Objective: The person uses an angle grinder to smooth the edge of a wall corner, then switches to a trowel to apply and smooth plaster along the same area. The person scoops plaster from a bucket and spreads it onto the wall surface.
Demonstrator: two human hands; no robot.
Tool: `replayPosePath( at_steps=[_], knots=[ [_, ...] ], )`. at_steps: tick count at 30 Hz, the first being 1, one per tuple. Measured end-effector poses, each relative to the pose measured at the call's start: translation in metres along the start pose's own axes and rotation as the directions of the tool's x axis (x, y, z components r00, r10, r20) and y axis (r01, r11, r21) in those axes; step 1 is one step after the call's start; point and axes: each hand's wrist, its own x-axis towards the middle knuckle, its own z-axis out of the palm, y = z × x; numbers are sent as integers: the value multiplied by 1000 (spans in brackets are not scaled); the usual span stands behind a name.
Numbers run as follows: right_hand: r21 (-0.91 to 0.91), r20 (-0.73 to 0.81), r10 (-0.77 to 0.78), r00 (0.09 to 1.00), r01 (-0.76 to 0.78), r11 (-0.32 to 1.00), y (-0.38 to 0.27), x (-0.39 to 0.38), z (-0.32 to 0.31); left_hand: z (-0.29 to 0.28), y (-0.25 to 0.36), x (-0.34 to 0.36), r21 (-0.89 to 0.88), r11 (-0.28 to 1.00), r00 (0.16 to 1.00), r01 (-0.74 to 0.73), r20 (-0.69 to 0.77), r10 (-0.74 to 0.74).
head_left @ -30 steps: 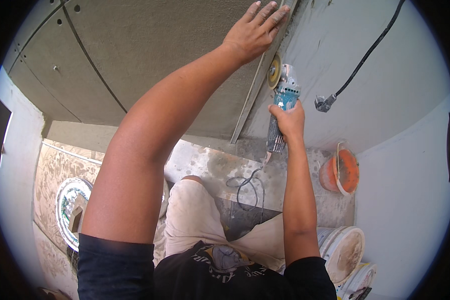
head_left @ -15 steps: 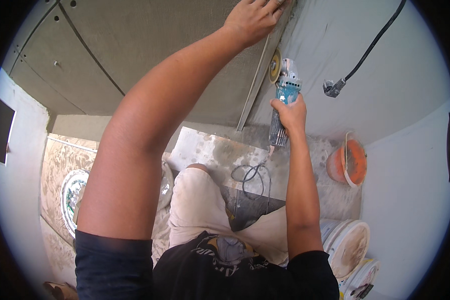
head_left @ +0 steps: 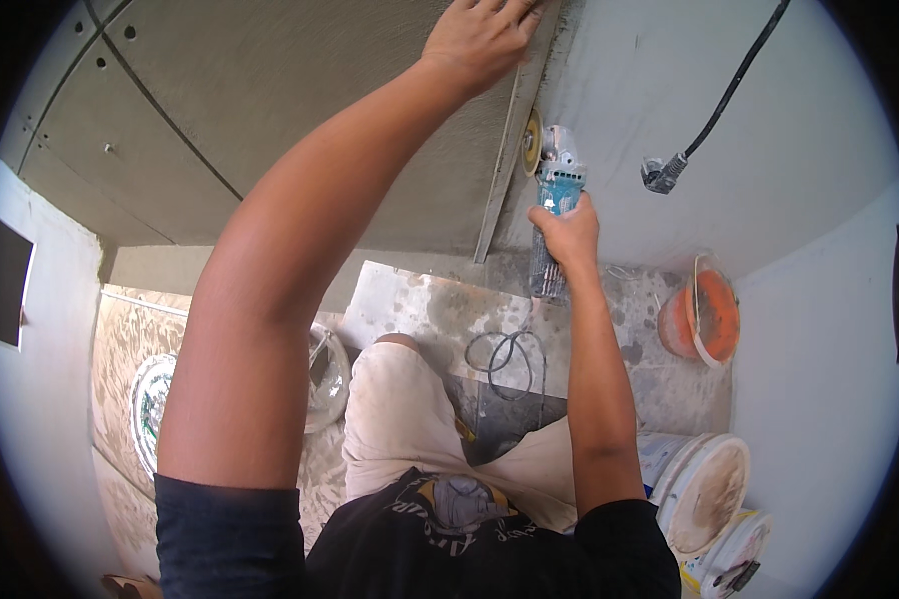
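My right hand (head_left: 569, 235) is wrapped round the body of a teal and black angle grinder (head_left: 560, 182), dusty and spattered white. Its yellowish disc (head_left: 532, 142) stands edge-on beside a long narrow strip (head_left: 510, 150) along the edge of the grey tiled panel (head_left: 370, 60). Whether the disc touches the strip, I cannot tell. Higher up, my left hand (head_left: 479, 42) lies against the panel by that strip, fingers stretched out and partly cut off by the picture's top edge. The grinder's cord (head_left: 509, 364) lies looped on the floor below.
A black cable with a plug (head_left: 666, 175) hangs before the pale right wall. Below it stands an orange bucket (head_left: 674, 324), with white tubs (head_left: 714, 494) nearer me. Left of my knees sit a round container (head_left: 330, 384) and a white-rimmed tub (head_left: 150, 409). A stained board (head_left: 390, 299) lies ahead.
The view has shifted slightly. My right hand and the grinder sit a little further left and lower in the picture. My left hand stays against the panel.
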Motion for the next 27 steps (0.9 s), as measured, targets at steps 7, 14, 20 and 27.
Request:
replayPosePath(
  at_steps=[7, 14, 20, 27],
  knots=[
    [-28, 14, 33, 999, -33, 999, 1, -4, 0, -3, 0, 4, 25, 1000, 997, 5, 80, -7],
    [-60, -5, 31, 1000, -31, 998, 5, -4, 6, 6, 1, 3, 125, 992, 996, 17, 83, -28],
    [-1, -16, 10, 1000, -10, 1000, -16, -6, -7, 6, 8, 4, 203, 977, 981, 58, 168, -93],
    [4, -37, -32, 999, 32, 999, -31, -4, -16, 6, 10, 3, 194, 980, 980, 47, 183, -83]
  ],
)
